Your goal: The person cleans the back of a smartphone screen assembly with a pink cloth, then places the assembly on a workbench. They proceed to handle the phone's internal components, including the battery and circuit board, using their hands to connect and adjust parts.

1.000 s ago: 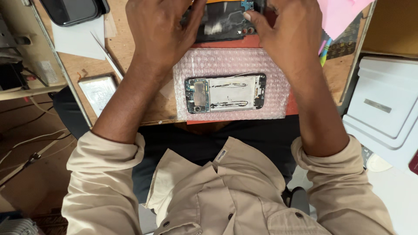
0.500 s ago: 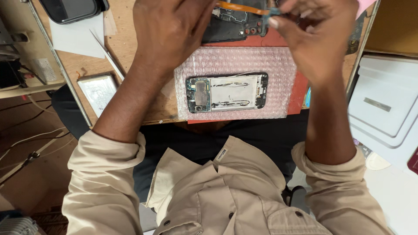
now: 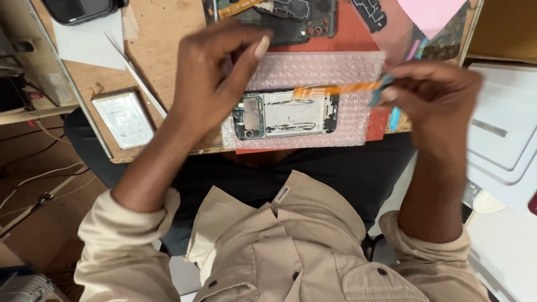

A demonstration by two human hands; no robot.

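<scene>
From the head camera I look straight down on a wooden worktop [image 3: 168, 33], scuffed and light brown, with a metal strip along its left edge. A sheet of pink bubble wrap [image 3: 319, 70] lies across the middle of it on a red mat [image 3: 358, 39]. An opened phone frame [image 3: 285, 116], its boards and metal plate exposed, rests flat on the wrap.

My right hand [image 3: 436, 98] pinches one end of an orange flex cable [image 3: 335, 89] between thumb and fingertips; the grip is narrow and closed on the strip, together with a small blue tool whose shape I cannot make out through the blur. The cable runs level just above the upper edge of the phone frame.

My left hand [image 3: 215, 78] hovers over the left end of the frame with fingers loosely curled and thumb raised, holding nothing that I can see.

Further up the mat lies a dark phone back housing [image 3: 296, 22]. To the left on the bare wood lie a silver battery [image 3: 124, 118], a sheet of white paper [image 3: 89, 42] and a dark phone [image 3: 78, 10] at the top corner. Pink paper [image 3: 433, 14] sits at the upper right. Beyond the right edge stands a white plastic case [image 3: 503, 140]. Left of the worktop I see brown floor [image 3: 33, 184] with loose cables.
</scene>
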